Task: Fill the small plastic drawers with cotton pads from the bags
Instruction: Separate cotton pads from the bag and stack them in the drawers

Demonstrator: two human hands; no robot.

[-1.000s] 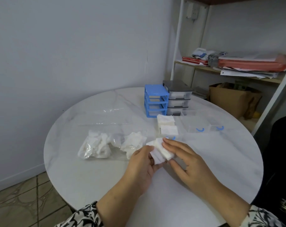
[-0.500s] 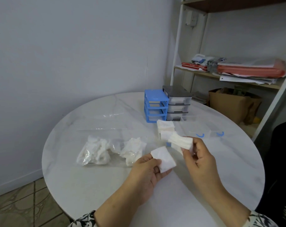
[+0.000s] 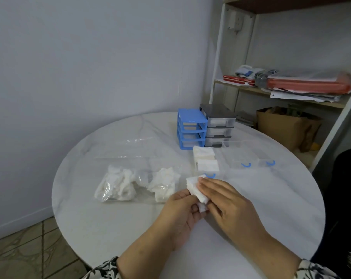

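Together, the left hand [image 3: 182,210] gripped a small stack of cotton pads [image 3: 196,188] from below while the right hand [image 3: 227,202] lay over it, fingers fairly straight, pressing down. Both hovered above the tabletop [image 3: 102,218], just right of the bag [image 3: 138,183] of pads.

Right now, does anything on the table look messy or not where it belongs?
Yes. The blue frame has no drawers in it; three clear drawers lie out on the table: one heaped with pads, two empty. The pads in the bag are crumpled. Nothing looks spilled or broken.
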